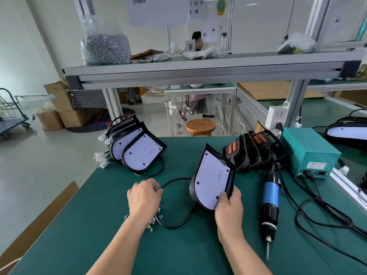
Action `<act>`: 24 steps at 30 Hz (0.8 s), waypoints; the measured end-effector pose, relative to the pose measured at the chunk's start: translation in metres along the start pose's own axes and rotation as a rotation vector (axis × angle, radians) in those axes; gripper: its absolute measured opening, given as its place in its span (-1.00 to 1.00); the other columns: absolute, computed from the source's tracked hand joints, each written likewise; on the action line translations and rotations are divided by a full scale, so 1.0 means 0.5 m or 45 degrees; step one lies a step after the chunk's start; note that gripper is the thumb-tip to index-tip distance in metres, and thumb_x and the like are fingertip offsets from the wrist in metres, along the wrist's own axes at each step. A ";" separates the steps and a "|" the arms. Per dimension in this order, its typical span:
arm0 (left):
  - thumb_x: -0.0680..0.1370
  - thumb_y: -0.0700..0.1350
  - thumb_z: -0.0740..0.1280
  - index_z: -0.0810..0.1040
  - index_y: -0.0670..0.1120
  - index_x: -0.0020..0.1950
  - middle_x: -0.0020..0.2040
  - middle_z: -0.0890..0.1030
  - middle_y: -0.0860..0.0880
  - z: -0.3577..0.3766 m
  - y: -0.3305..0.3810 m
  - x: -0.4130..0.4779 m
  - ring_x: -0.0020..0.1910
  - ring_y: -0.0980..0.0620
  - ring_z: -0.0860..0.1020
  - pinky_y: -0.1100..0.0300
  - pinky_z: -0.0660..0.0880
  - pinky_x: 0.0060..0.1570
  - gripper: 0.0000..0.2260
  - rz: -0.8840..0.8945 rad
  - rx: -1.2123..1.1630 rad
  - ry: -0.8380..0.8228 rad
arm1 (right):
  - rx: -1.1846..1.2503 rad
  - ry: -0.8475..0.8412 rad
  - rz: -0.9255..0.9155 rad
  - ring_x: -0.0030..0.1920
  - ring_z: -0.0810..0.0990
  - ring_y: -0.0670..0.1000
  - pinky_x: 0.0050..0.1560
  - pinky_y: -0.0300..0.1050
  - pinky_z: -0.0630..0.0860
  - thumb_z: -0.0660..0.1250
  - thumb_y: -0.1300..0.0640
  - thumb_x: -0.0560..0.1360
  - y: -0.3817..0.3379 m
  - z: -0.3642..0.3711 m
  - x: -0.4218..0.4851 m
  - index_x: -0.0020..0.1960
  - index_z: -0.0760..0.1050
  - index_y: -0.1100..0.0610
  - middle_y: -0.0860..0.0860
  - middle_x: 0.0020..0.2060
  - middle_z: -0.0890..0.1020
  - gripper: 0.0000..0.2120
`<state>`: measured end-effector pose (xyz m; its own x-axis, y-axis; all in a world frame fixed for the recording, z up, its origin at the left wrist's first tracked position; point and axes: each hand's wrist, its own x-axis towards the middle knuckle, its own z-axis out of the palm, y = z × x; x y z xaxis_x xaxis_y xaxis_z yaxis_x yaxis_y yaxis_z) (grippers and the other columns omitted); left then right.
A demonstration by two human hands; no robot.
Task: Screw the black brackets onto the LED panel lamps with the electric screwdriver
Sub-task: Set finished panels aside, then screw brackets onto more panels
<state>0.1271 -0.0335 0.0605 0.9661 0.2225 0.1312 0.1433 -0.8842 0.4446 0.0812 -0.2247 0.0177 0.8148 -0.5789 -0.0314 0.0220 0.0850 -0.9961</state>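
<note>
One LED panel lamp point(211, 181): right hand point(229, 208) grips its five-o'clock edge, left hand point(144, 195) holds its cable point(174, 179); electric screwdriver point(270, 192) lies at three o'clock, axis twelve-to-six, nearer the right.

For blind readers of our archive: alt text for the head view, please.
A right hand holds a tilted LED lamp at a green table while the left hand grips its black cable. An electric screwdriver lies to the right, loose screws beside the left wrist.
</note>
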 end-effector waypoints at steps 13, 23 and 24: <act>0.51 -0.19 0.35 0.52 -0.17 -0.24 -0.53 0.53 -0.03 0.045 0.073 -0.140 -0.58 0.10 0.52 0.20 0.48 -0.36 -0.86 0.188 -0.522 -0.424 | 0.046 0.045 -0.021 0.12 0.61 -0.21 0.26 -0.07 0.49 0.25 0.23 0.62 -0.031 -0.005 -0.018 0.35 0.53 -0.01 -0.26 0.06 0.65 -0.66; 0.47 -0.22 0.41 0.60 -0.09 -0.22 -0.23 0.54 0.05 0.057 0.049 -0.165 -0.15 -0.05 0.49 0.07 0.42 -0.15 -0.92 0.334 -0.324 0.257 | -0.539 -0.175 -0.098 0.24 0.52 0.04 0.24 -0.06 0.40 0.14 0.23 0.66 -0.041 -0.052 -0.012 0.41 0.47 0.07 0.00 0.22 0.58 -0.64; 0.43 -0.22 0.47 0.64 -0.08 -0.19 -0.16 0.57 0.02 0.055 0.039 -0.166 -0.06 -0.11 0.50 0.03 0.43 -0.05 -0.94 0.387 -0.270 0.354 | -0.583 -0.180 -0.099 0.26 0.50 0.05 0.25 -0.05 0.39 0.13 0.24 0.66 -0.039 -0.052 -0.015 0.42 0.45 0.09 0.03 0.25 0.56 -0.63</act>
<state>0.0557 -0.0804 0.0342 0.8590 0.0938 0.5033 -0.2124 -0.8292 0.5170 0.0597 -0.2434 0.0354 0.8924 -0.4506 0.0241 -0.1455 -0.3378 -0.9299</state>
